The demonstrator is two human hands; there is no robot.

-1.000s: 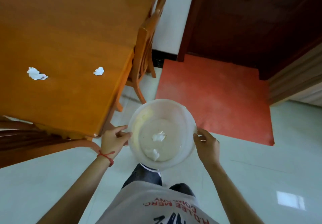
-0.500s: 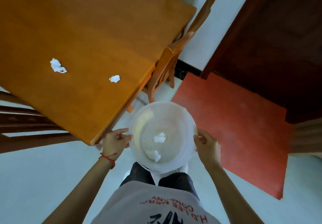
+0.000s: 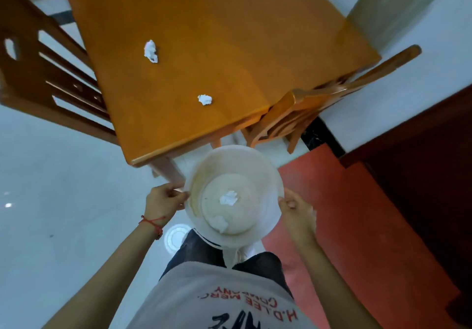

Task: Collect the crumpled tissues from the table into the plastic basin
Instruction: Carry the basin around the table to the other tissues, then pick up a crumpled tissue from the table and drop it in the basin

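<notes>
Both hands are gripping the plastic basin by its rim, the left hand clamping the left edge and the right hand pinching the right edge, holding it in the air just off the near corner of the wooden table. Two crumpled tissues are sitting inside: one in the middle, another at the near wall. Two more are lying on the tabletop, one near the front edge, one farther back.
</notes>
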